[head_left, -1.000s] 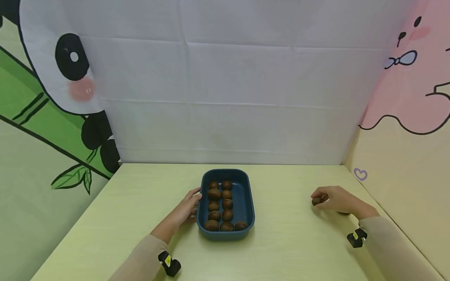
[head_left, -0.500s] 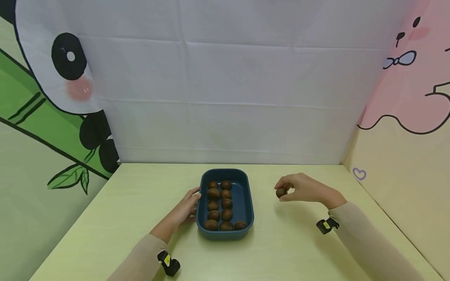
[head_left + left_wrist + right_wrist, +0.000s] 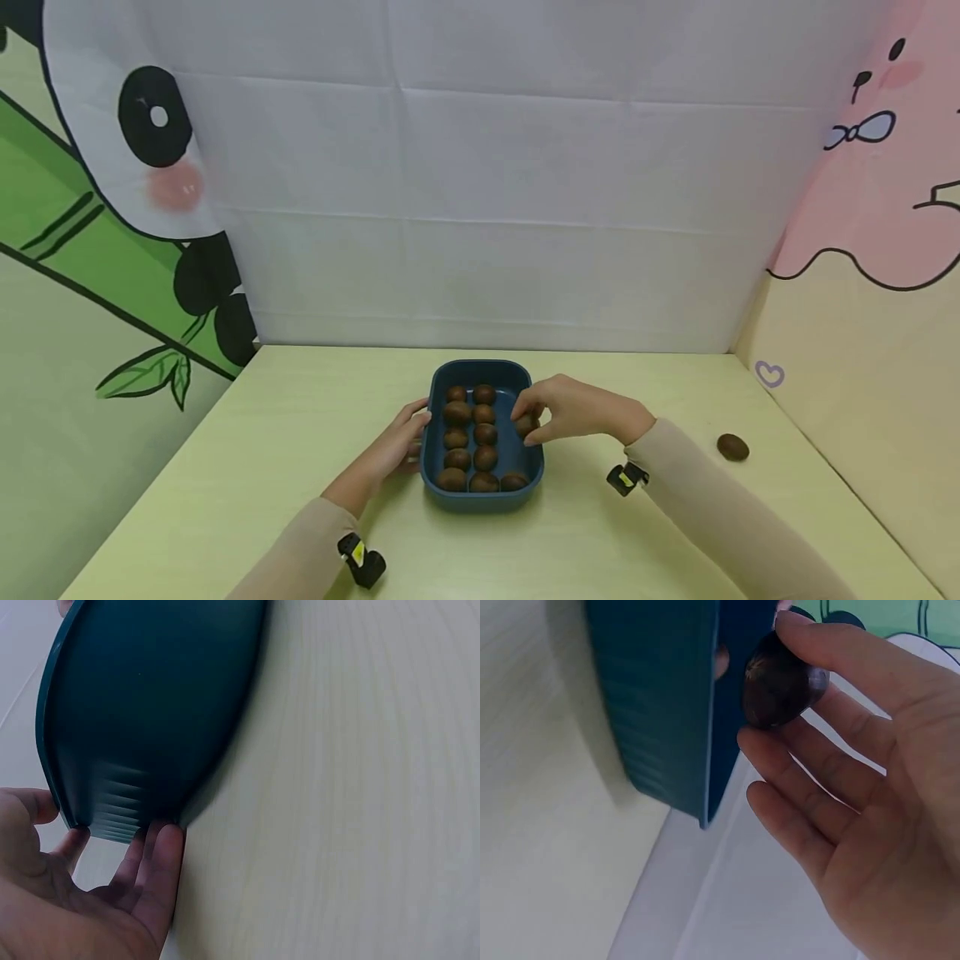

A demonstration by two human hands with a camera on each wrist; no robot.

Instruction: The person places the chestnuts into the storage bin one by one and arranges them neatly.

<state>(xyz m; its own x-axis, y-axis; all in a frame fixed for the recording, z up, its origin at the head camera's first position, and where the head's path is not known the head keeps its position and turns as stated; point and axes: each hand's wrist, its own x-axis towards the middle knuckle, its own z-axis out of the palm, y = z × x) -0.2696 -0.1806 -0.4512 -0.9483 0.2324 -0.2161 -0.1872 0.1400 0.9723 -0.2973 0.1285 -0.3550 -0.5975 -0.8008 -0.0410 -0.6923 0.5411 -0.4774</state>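
My right hand (image 3: 581, 410) pinches a glossy dark brown chestnut (image 3: 776, 684) between thumb and fingertips, over the right side of a blue tray (image 3: 482, 502). In the head view the fingers partly cover that chestnut. Inside the tray, chestnuts stand in two columns on the left and middle, and another chestnut (image 3: 513, 481) lies at the near right corner. My left hand (image 3: 392, 448) rests against the tray's left side, thumb at the rim. In the left wrist view, its fairly straight fingers (image 3: 161, 881) touch the ribbed outer wall.
A single chestnut (image 3: 732, 447) lies on the pale wooden table (image 3: 300, 400) at the right, beyond the right forearm. A white panel (image 3: 487, 275) stands behind the table, and a cartoon-printed wall (image 3: 862, 358) borders it on the right.
My right hand has carried the chestnut leftward from the table's right side to over the tray, uncovering another chestnut on the table. The left hand and the tray have stayed put.
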